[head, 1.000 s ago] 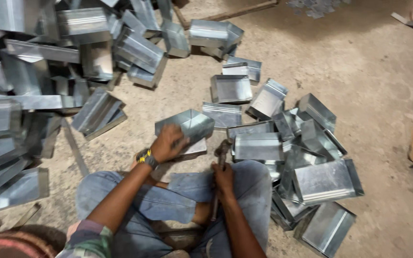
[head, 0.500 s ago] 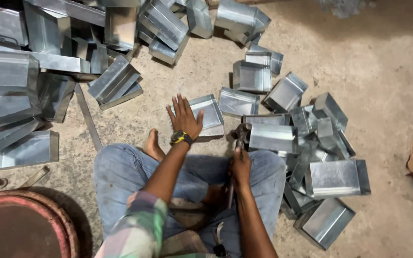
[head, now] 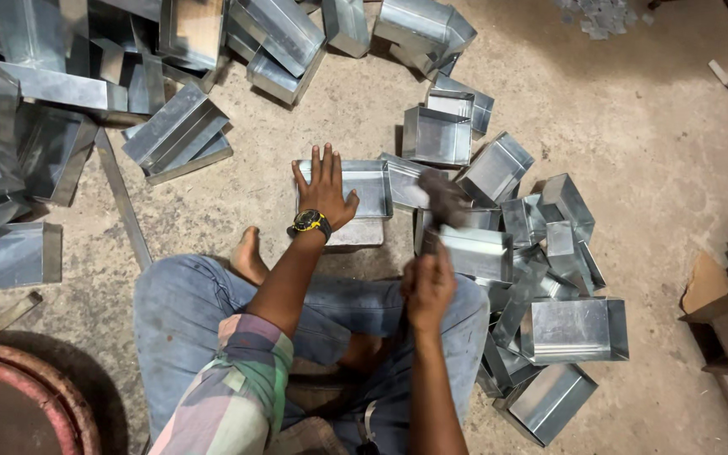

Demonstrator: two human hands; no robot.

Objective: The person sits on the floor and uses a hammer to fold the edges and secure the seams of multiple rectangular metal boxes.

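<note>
Left hand (head: 324,190), fingers spread flat, pressing on shallow rectangular tray of dull grey sheet metal (head: 362,186), set on pale block on concrete floor (head: 634,126) before crossed legs. Right hand (head: 429,288), fingers curled tight around blurred hammer (head: 442,200), head seemingly raised above tray's right end. Scattered right: shiny folded metal boxes (head: 573,329). Piled left: more metal trays (head: 174,131), overlapping.
</note>
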